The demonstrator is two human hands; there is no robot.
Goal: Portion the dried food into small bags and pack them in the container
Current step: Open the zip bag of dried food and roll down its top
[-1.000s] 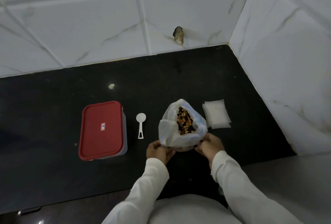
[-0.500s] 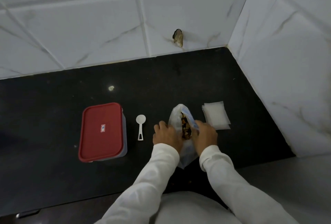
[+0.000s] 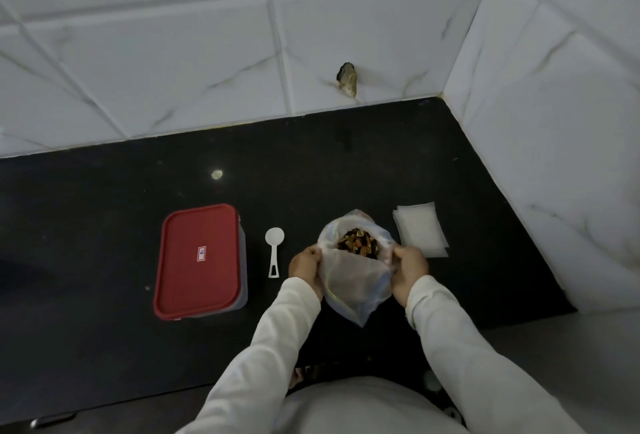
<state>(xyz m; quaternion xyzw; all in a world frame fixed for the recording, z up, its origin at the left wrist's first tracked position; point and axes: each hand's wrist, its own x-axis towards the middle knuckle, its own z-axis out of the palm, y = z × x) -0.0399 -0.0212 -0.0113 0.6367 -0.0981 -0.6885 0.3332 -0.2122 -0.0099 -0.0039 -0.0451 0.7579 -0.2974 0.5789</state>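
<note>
Left hand [image 3: 306, 263] and right hand [image 3: 408, 265] each grip a side of the translucent plastic bag [image 3: 353, 281] of dried food [image 3: 357, 246], spreading its mouth, probably for scooping; the white plastic scoop [image 3: 274, 253] lies just left of it on the black counter [image 3: 104, 208].

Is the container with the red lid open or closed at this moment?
Closed. The red lid lies flat over the whole container, no gap visible.

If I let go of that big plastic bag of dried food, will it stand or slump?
Probably slumps: the big plastic bag looks thin and floppy, its mouth held open by the left hand and right hand. The dried food sits near the mouth, so it may spill.
</note>
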